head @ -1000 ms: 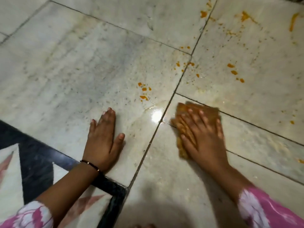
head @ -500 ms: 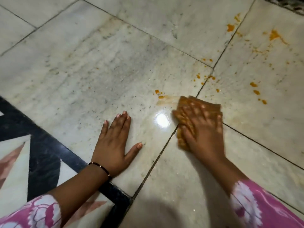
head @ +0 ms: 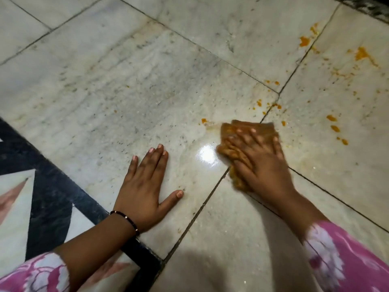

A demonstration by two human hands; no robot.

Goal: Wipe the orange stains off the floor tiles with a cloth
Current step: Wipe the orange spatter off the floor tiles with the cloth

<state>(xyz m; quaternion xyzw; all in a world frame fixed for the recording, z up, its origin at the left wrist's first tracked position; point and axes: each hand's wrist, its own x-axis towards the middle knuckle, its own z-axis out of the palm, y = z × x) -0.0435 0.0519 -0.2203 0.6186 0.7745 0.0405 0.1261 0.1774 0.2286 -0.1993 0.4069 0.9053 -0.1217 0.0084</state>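
Head view shows pale marble floor tiles (head: pixel 130 85) speckled with orange stains (head: pixel 334 127); the left hand (head: pixel 145 186) lies spread flat as a brace, the right hand (head: pixel 259 159) presses flat on a folded orange-brown cloth (head: pixel 231 128), which should probably push firmly outward over the spots beyond.

The pale, grey-veined marble floor tiles (head: pixel 130 98) carry scattered orange stains (head: pixel 331 118) beyond a folded orange-brown cloth (head: pixel 248 127), which lies across a dark grout joint. Left of the cloth lies a black-bordered inlay (head: pixel 52 186).
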